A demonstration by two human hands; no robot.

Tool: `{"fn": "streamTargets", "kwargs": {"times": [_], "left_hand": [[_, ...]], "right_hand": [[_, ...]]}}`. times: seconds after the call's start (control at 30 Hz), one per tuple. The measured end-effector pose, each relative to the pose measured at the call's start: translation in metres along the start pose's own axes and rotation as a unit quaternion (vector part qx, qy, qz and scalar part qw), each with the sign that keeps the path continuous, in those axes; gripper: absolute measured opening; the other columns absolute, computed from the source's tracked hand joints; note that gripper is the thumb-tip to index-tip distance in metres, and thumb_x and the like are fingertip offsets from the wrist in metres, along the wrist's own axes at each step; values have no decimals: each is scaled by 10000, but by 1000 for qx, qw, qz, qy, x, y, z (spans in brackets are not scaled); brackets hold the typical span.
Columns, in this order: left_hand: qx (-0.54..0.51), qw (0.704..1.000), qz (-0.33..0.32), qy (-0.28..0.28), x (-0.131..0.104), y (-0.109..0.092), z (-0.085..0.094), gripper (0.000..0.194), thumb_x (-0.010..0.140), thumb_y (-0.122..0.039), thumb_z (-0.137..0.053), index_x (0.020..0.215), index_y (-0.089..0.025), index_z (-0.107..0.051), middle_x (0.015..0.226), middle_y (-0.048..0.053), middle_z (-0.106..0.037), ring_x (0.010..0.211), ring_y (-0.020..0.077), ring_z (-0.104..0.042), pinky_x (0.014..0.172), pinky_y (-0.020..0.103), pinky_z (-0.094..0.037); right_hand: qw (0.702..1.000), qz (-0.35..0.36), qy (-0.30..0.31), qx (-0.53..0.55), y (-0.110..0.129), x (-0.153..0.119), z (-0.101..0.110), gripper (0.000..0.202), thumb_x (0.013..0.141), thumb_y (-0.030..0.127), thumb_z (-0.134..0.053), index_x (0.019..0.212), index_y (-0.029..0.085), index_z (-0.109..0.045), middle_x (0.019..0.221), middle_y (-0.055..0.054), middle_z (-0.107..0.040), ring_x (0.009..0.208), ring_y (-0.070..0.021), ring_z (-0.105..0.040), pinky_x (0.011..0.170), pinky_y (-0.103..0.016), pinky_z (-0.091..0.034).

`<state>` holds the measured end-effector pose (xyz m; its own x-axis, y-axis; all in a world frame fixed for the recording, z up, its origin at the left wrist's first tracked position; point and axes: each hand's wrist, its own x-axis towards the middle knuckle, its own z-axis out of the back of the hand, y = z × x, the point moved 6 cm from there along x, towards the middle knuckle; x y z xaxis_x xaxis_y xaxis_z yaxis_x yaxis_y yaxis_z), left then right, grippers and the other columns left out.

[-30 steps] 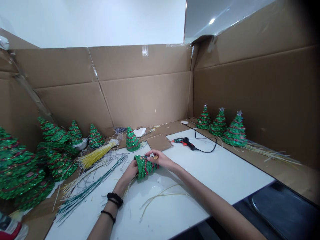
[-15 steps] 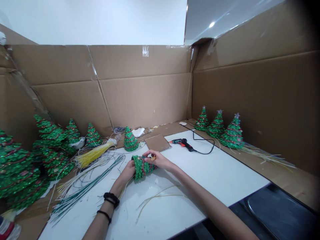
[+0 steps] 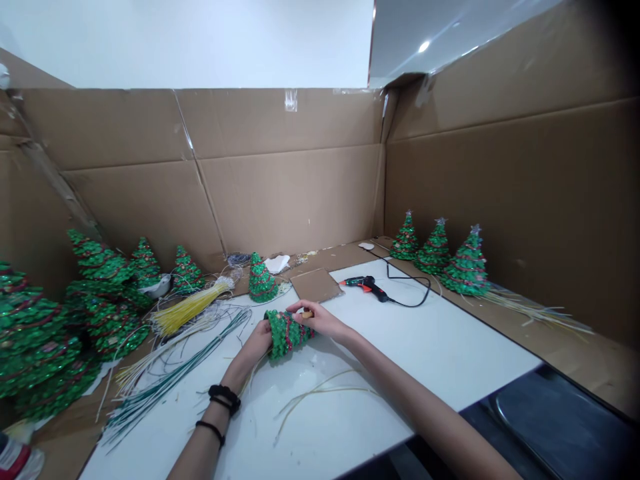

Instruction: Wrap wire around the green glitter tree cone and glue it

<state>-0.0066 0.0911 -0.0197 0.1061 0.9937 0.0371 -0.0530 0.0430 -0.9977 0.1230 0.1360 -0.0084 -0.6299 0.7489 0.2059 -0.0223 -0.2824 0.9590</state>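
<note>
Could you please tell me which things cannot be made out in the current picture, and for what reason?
All in the head view:
Left hand: fingertips hidden by the held tree.
Held tree: tip hidden behind the right hand.
Brown piece in the right grip: too small and partly covered to identify.
Leftmost tree: left side cut off by the picture's edge.
Red-and-white container: cut off at lower left; wording too blurred.

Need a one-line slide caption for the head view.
Left hand holds a green tree tipped sideways over a white table; right hand, gripping a small brown item, touches it, glue gun beyond.
</note>
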Motion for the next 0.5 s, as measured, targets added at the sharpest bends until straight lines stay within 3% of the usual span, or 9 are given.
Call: {"fn": "streamTargets", "kwargs": {"times": [0.1,0.17,0.23,0.3,0.4,0.5], "left_hand": [[0,1000,-2,-9,-1,0,1,160,581,-216,-680,708,-121,-705,657,40,-691,719,211,-628,674,282,-492],[-7,1000,1,-16,-1,1,2,168,575,-212,-681,716,-123,-705,663,41,-694,729,214,-632,677,284,-495],[-16,1000,5,-19,-1,4,2,171,570,-211,-682,717,-126,-704,670,42,-697,739,219,-637,680,287,-498],[-23,999,7,-21,0,6,2,171,572,-207,-681,722,-129,-703,679,43,-701,751,224,-641,685,292,-501],[-24,999,18,-31,1,9,3,178,568,-194,-685,735,-133,-701,695,43,-707,760,229,-644,684,297,-505],[-27,998,36,-41,0,10,4,202,553,-176,-696,750,-133,-700,719,47,-712,772,234,-645,685,298,-506]], "right_hand": [[999,18,-23,-11,1,2,1,429,789,556,-541,951,171,-637,943,-55,-629,891,-194,-556,818,-321,-409],[987,59,-138,-52,7,-1,14,419,839,556,-455,890,179,-633,937,-63,-617,938,-207,-531,867,-345,-389],[944,109,-298,-89,18,-12,30,413,886,528,-368,865,192,-607,949,-67,-595,974,-210,-502,898,-357,-365],[913,136,-378,-78,26,-22,38,408,916,494,-299,845,205,-578,890,-53,-586,913,-196,-517,856,-340,-383],[940,124,-317,14,32,-21,35,436,924,470,-266,732,207,-556,625,-6,-555,655,-165,-543,713,-303,-422],[958,118,-244,92,36,-17,28,468,908,462,-317,573,201,-513,473,10,-509,534,-144,-522,672,-290,-428]]}}
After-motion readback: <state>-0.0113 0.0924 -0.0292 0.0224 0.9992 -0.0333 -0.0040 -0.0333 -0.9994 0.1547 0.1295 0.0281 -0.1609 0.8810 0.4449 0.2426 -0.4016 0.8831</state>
